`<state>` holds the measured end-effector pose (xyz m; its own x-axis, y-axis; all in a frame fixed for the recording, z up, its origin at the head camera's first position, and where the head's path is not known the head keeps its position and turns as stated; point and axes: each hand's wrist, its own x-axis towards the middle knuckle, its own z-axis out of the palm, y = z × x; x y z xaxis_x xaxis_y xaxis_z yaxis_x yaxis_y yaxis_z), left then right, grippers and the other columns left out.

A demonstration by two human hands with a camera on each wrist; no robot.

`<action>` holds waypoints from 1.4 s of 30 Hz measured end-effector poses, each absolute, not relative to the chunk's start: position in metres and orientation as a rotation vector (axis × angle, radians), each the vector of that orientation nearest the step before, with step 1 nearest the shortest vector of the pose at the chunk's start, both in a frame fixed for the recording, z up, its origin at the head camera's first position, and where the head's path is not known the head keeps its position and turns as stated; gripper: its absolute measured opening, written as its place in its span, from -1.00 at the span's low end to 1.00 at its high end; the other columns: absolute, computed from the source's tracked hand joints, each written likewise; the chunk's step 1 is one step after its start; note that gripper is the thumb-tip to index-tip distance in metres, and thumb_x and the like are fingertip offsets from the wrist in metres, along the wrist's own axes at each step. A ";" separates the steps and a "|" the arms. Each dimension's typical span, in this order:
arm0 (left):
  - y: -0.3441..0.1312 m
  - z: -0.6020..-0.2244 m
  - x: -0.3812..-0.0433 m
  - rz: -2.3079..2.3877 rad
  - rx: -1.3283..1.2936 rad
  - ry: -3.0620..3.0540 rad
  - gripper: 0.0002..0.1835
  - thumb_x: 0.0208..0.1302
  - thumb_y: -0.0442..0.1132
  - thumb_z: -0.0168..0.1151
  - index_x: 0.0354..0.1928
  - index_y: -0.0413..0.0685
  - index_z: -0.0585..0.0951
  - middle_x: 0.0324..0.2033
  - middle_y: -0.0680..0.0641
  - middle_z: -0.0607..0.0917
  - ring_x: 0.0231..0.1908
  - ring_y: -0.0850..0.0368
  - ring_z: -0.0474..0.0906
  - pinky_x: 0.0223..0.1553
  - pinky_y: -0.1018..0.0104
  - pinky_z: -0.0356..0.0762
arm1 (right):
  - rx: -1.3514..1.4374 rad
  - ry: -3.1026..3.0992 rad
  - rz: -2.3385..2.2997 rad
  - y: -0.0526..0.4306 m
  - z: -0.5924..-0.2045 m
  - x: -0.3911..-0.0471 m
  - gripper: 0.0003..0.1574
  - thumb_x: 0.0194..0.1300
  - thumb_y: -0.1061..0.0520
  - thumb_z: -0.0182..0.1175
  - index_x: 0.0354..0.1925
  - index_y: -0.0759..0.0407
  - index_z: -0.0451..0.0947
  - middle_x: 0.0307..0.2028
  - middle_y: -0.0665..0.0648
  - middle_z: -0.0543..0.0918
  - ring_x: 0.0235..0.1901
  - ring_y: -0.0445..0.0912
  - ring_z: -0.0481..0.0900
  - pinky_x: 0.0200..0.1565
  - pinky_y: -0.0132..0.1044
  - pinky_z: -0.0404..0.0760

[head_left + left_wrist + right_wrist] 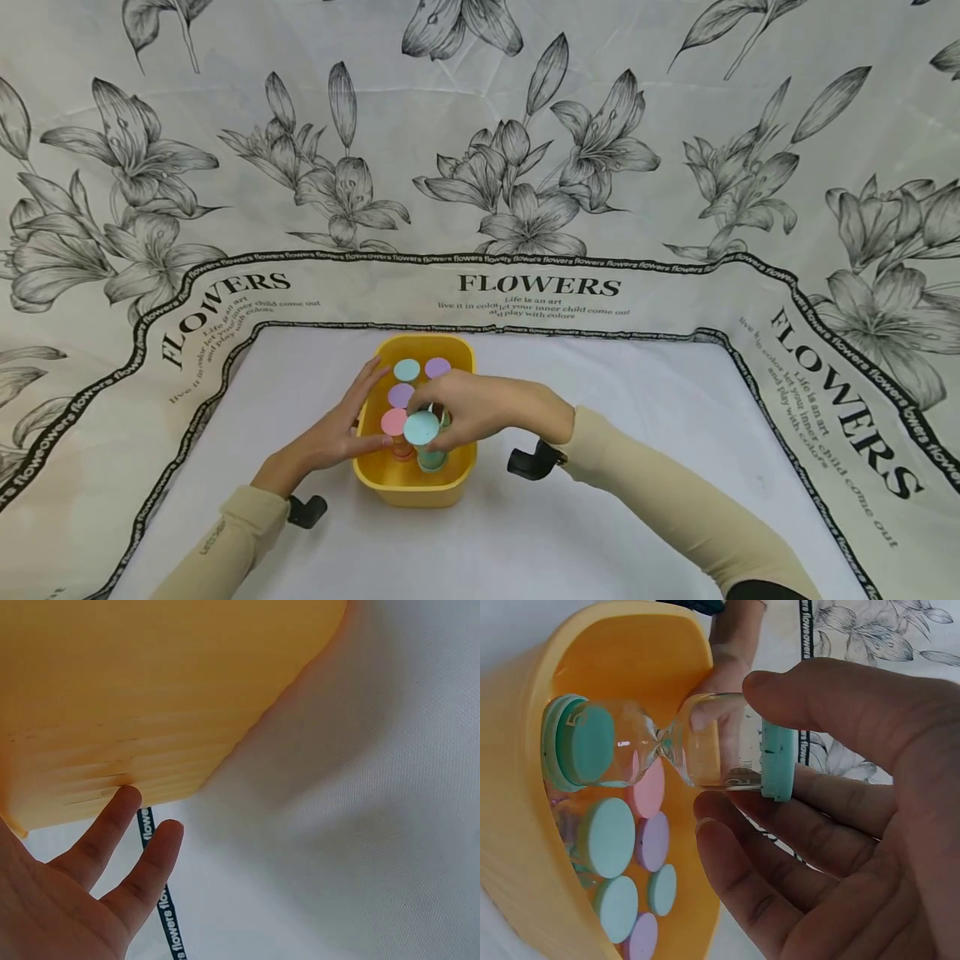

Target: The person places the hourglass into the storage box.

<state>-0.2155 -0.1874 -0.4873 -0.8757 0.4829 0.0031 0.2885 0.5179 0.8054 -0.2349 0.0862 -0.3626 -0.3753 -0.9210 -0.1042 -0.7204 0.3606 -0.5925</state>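
A mint-capped sand timer [705,742] with a clear glass body and green sand is in my right hand [472,408]. Thumb and fingers grip its upper end, as the right wrist view shows. The timer stands over the near part of a yellow bin [427,497], its lower cap down inside. My left hand [348,425] rests at the bin's left side, thumb across the rim. In the left wrist view its fairly straight fingers [109,825] lie against or close to the outer wall. Beside the held timer are a pink-capped timer [396,422] and a purple-capped timer [401,395].
Farther back in the bin stand another mint cap [407,370] and a purple cap [438,367]. More mint caps [611,838] show in the right wrist view. A white cloth [600,500] with a black flower-lettered border lies under the bin.
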 end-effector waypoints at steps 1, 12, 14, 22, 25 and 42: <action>-0.187 -0.487 -0.215 1.286 0.658 2.538 0.09 0.22 0.08 0.37 0.66 0.24 -0.07 0.66 0.03 -0.33 0.57 -0.41 -0.05 0.21 -0.46 0.46 | -1.425 2.206 -0.625 0.085 -0.364 -0.234 -0.54 0.24 0.14 0.47 0.08 0.21 0.63 -0.08 0.03 0.73 -0.17 -0.20 0.63 0.00 -0.30 0.72; -0.188 -0.489 -0.215 1.296 0.711 2.550 0.09 0.21 0.13 0.36 0.66 0.24 -0.06 0.67 0.02 -0.32 0.56 -0.41 -0.01 0.17 -0.42 0.52 | -1.361 2.138 -0.495 0.070 -0.380 -0.237 -0.54 0.18 0.19 0.53 0.05 0.15 0.67 -0.13 -0.05 0.71 -0.22 -0.11 0.65 -0.14 -0.56 0.60; -0.189 -0.489 -0.215 1.292 0.710 2.551 0.10 0.21 0.14 0.36 0.66 0.25 -0.06 0.67 0.01 -0.32 0.56 -0.41 -0.02 0.16 -0.42 0.52 | -1.370 2.127 -0.454 0.066 -0.384 -0.238 -0.50 0.18 0.19 0.53 0.09 0.14 0.67 -0.09 -0.05 0.72 -0.23 -0.16 0.63 -0.14 -0.57 0.59; -0.191 -0.488 -0.218 1.289 0.713 2.548 0.09 0.22 0.14 0.35 0.66 0.23 -0.06 0.67 0.02 -0.33 0.56 -0.40 0.01 0.16 -0.38 0.54 | -1.403 2.121 -0.309 0.052 -0.393 -0.240 -0.44 0.20 0.23 0.51 0.18 0.13 0.66 0.01 -0.05 0.74 -0.08 -0.24 0.60 0.08 -0.53 0.57; -0.191 -0.488 -0.219 1.281 0.708 2.548 0.08 0.23 0.15 0.34 0.66 0.24 -0.07 0.67 0.02 -0.33 0.55 -0.39 0.02 0.16 -0.33 0.56 | -1.408 2.127 -0.262 0.049 -0.396 -0.240 -0.45 0.19 0.25 0.50 0.16 0.09 0.68 -0.01 -0.11 0.73 -0.03 -0.25 0.58 0.13 -0.52 0.55; -0.192 -0.488 -0.220 1.274 0.684 2.539 0.12 0.19 0.21 0.35 0.67 0.23 -0.08 0.66 0.02 -0.34 0.57 -0.39 -0.04 0.21 -0.42 0.48 | -1.317 2.121 -0.189 0.044 -0.402 -0.243 -0.36 0.11 0.28 0.55 0.18 0.02 0.69 -0.01 -0.15 0.73 -0.06 -0.25 0.57 0.07 -0.50 0.61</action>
<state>-0.2196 -0.1921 -0.4883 -0.8676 0.4972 0.0124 0.3070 0.5157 0.7999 -0.2426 0.0440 -0.4020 -0.3042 -0.8486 -0.4327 -0.7587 0.4906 -0.4286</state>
